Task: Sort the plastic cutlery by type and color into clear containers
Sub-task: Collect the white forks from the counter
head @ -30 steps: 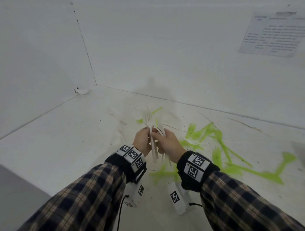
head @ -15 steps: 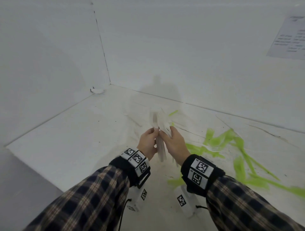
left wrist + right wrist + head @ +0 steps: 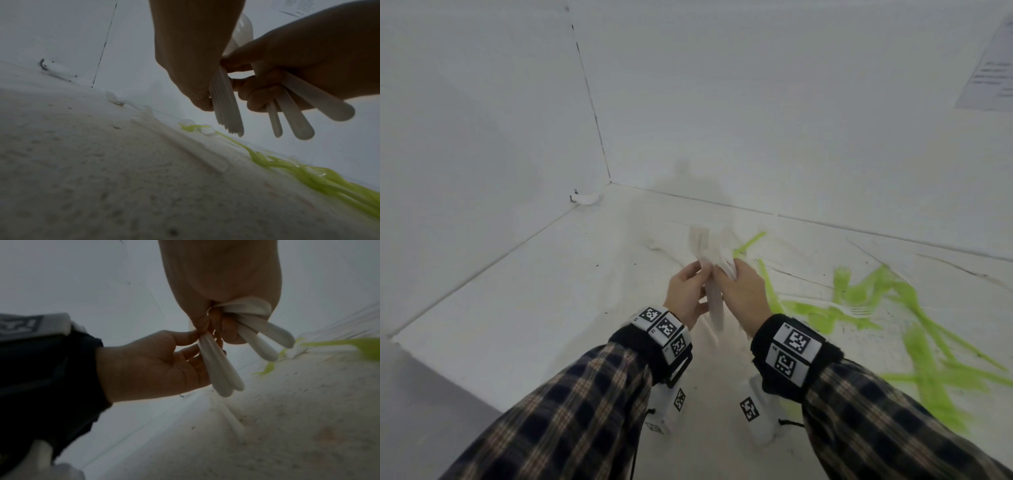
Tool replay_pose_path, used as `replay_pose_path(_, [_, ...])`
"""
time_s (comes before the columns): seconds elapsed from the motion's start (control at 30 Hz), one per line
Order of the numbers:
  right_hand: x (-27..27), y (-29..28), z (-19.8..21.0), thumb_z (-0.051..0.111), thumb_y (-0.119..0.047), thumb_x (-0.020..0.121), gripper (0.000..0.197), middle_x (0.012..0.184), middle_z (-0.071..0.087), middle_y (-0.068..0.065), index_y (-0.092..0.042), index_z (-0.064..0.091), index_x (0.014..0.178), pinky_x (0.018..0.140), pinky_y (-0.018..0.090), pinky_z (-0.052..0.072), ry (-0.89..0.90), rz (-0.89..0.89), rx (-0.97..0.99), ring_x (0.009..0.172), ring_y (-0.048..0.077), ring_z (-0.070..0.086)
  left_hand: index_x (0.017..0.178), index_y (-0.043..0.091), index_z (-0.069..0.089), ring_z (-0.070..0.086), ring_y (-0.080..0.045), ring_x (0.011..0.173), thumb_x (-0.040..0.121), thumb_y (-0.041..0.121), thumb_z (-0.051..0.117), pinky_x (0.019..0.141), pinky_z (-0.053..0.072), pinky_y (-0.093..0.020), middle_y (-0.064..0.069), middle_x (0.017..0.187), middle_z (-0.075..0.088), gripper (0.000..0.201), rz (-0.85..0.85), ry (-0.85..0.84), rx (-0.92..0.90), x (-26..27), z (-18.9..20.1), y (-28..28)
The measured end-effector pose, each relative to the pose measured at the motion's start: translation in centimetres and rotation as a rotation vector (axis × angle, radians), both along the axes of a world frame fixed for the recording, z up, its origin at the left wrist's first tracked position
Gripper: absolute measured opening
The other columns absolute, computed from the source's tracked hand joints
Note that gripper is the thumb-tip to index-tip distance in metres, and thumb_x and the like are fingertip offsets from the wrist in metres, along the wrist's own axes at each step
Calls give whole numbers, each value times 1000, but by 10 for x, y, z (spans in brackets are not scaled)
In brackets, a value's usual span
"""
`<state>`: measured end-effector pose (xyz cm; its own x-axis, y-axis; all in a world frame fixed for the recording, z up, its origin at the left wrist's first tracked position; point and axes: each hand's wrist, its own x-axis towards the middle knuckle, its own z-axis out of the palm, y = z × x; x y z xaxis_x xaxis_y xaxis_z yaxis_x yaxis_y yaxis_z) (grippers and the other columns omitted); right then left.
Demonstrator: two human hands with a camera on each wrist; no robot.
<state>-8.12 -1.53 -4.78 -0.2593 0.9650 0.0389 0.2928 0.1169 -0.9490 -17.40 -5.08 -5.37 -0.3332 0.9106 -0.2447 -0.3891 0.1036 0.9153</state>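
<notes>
Both hands meet above the white table (image 3: 524, 301). My left hand (image 3: 700, 274) grips a neat stack of white forks (image 3: 714, 305), tines up and handles (image 3: 226, 105) hanging below the fist. Close beside it on the right, touching the stack, my right hand (image 3: 726, 274) holds several loose white cutlery pieces (image 3: 294, 113) that fan out beneath its curled fingers (image 3: 230, 331). In the right wrist view the left hand (image 3: 154, 366) pinches the stacked handles (image 3: 218, 366). What type the right hand's pieces are stays hidden.
A scatter of green plastic forks and other cutlery (image 3: 859, 308) lies on the table to the right. A white fork (image 3: 113, 99) and a flat white piece (image 3: 185, 146) lie behind and under the hands. White walls close the left and back; a paper sheet (image 3: 989, 68) hangs top right.
The hands stay joined on the white cutlery. The head view has swung left, so the green pile now sits further right and the table corner has moved toward the middle.
</notes>
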Motion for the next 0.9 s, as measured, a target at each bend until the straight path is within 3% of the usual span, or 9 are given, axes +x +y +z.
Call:
replay_pose_path(0.1, [-10, 0, 1, 54, -29, 88, 26, 90, 65, 10, -4, 58, 96, 61, 29, 43, 35, 14, -112, 74, 20, 57, 116, 4, 62, 63, -22, 76, 97, 17, 51, 57, 52, -28, -12, 96, 67, 26, 22, -3, -5, -4, -2, 2])
replay_pose_path(0.2, [-15, -2, 3, 52, -22, 88, 13, 85, 57, 0, -14, 53, 97, 51, 21, 35, 144, 6, -204, 63, 10, 50, 112, 3, 63, 62, -25, 81, 97, 16, 49, 70, 50, -35, -17, 100, 66, 24, 45, 1, -5, -6, -5, 3])
replay_pose_path(0.27, [-18, -4, 3, 48, -17, 90, 16, 95, 57, -1, -14, 52, 105, 46, 20, 35, 200, 6, -245, 60, 8, 49, 108, 2, 64, 59, -26, 79, 97, 15, 48, 65, 48, -35, -18, 98, 65, 23, 55, -13, -3, -9, -7, 3])
replay_pose_path(0.33, [-22, -7, 0, 47, -15, 92, 16, 103, 60, 2, -14, 53, 107, 51, 22, 42, 214, 0, -234, 67, 11, 56, 104, 2, 64, 58, -23, 71, 96, 11, 48, 57, 48, -31, -14, 89, 65, 20, 47, -43, 11, -14, -8, 2])
replay_pose_path(0.4, [-25, -9, -5, 49, -15, 93, 18, 108, 62, 5, -15, 54, 111, 68, 29, 53, 224, -26, -206, 85, 17, 63, 101, 4, 64, 63, -18, 68, 96, 8, 47, 54, 51, -27, -9, 83, 67, 19, 26, -54, 29, -18, -10, 1])
replay_pose_path(0.47, [-26, -11, -10, 53, -15, 93, 16, 107, 63, 4, -16, 54, 108, 83, 33, 54, 231, -59, -175, 97, 20, 64, 101, 6, 64, 66, -16, 68, 96, 8, 46, 52, 52, -23, -9, 84, 69, 18, 9, -54, 39, -22, -11, 0])
replay_pose_path(0.67, [-29, -15, -10, 54, -18, 92, 24, 109, 62, -2, -17, 58, 115, 80, 15, 46, 201, -95, -74, 101, 11, 58, 118, 5, 62, 66, -17, 85, 95, 6, 50, 66, 54, -24, -13, 108, 67, 26, -18, -60, 44, -25, -14, -3])
replay_pose_path(0.8, [-32, -18, -11, 53, -16, 93, 23, 111, 63, -2, -20, 59, 115, 90, 23, 47, 220, -125, -38, 102, 11, 58, 117, 4, 60, 68, -11, 76, 97, 4, 46, 63, 54, -22, -10, 101, 66, 25, -44, -101, 67, -27, -15, -3])
replay_pose_path(0.9, [-30, -17, -13, 55, -14, 91, 14, 100, 64, -4, -22, 59, 102, 80, 14, 46, 210, -139, -19, 94, 10, 59, 120, 1, 58, 67, -14, 81, 97, 4, 44, 65, 54, -24, -10, 100, 67, 27, -59, -118, 59, -30, -15, -2])
